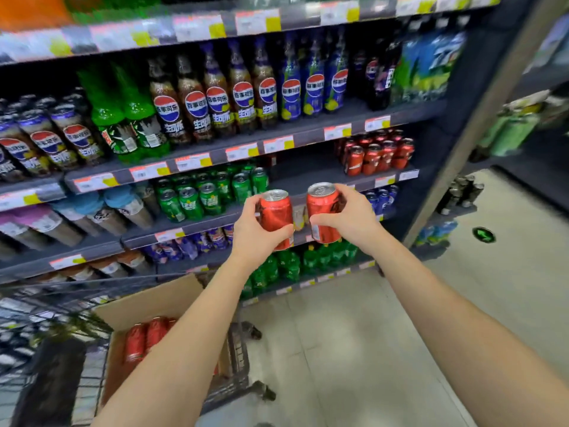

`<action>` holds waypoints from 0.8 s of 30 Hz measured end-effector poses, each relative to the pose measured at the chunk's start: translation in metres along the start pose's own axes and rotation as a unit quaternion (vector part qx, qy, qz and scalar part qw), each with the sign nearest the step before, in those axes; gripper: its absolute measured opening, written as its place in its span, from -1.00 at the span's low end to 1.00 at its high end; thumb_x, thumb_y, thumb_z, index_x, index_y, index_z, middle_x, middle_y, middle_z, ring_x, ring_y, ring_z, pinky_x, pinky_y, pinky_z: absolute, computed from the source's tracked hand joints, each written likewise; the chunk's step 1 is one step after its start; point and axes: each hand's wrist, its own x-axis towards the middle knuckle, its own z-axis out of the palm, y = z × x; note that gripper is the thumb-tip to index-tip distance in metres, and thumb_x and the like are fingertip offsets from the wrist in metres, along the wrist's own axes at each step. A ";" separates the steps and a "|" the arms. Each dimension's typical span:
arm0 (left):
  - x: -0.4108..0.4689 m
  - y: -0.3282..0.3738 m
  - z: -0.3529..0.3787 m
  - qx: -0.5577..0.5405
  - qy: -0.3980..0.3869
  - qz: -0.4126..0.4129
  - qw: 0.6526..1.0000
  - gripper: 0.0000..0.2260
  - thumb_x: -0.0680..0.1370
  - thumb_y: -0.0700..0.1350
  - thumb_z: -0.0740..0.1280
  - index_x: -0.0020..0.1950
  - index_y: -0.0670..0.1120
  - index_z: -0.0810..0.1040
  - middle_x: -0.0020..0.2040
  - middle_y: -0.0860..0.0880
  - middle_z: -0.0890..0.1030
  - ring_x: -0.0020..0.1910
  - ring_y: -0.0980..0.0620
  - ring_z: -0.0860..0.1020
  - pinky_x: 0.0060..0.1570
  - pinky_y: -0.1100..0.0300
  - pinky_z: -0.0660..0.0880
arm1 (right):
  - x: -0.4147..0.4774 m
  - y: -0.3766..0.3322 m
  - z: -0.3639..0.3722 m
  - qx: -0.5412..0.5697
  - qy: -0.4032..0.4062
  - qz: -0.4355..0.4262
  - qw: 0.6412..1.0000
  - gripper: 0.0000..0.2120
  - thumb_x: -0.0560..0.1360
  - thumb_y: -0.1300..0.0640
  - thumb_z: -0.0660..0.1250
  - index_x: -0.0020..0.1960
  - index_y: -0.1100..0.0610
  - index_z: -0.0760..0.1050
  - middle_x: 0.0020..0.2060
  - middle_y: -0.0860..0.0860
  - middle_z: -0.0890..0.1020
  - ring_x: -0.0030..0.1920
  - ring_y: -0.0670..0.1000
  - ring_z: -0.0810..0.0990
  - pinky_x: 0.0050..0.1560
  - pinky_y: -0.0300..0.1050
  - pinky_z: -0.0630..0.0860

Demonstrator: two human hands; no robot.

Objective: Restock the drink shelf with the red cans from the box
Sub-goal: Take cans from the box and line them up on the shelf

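Two red cans are held upright before the drink shelf (308,177): the left can (277,214) gripped by the left hand (255,232), the right can (323,211) by the right hand (351,217). The green cans (209,192) could be knocked over by a hurried reach. Four shelved red cans (378,155) are counted in front; at least two are seen in the cardboard box (147,306).

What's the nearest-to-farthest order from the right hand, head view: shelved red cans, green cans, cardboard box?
1. The shelved red cans: just up-right of the right hand.
2. The green cans: same level, further left.
3. The cardboard box: bottom left, far below both.
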 end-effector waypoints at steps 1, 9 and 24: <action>0.002 0.005 0.009 0.003 0.003 0.000 1.000 -0.30 0.34 -0.05 0.65 0.39 0.12 0.39 0.14 0.13 0.58 0.02 0.38 0.56 0.00 0.44 0.49 | 0.006 0.005 -0.010 0.008 -0.002 0.001 1.000 -0.27 0.25 0.04 0.67 0.36 0.01 0.49 0.11 -0.09 0.67 0.10 -0.07 0.64 0.19 -0.03 0.57; 0.050 0.008 0.062 -0.006 -0.002 -0.019 1.000 -0.33 0.39 -0.17 0.63 0.38 0.06 0.36 0.08 0.29 0.47 -0.08 0.66 0.43 -0.18 0.66 0.37 | 0.075 0.035 -0.035 0.033 -0.033 -0.001 0.999 -0.28 0.32 0.11 0.64 0.40 0.05 0.44 0.12 -0.10 0.61 0.11 -0.08 0.59 0.13 -0.11 0.51; 0.188 -0.059 0.139 0.003 0.029 -0.086 0.996 -0.30 0.31 -0.10 0.67 0.33 0.17 0.39 0.10 0.30 0.55 0.04 0.53 0.50 -0.07 0.58 0.42 | 0.242 0.128 -0.003 -0.001 -0.110 0.021 0.994 -0.25 0.29 0.10 0.65 0.41 0.04 0.42 0.17 -0.10 0.61 0.14 -0.08 0.61 0.22 -0.08 0.54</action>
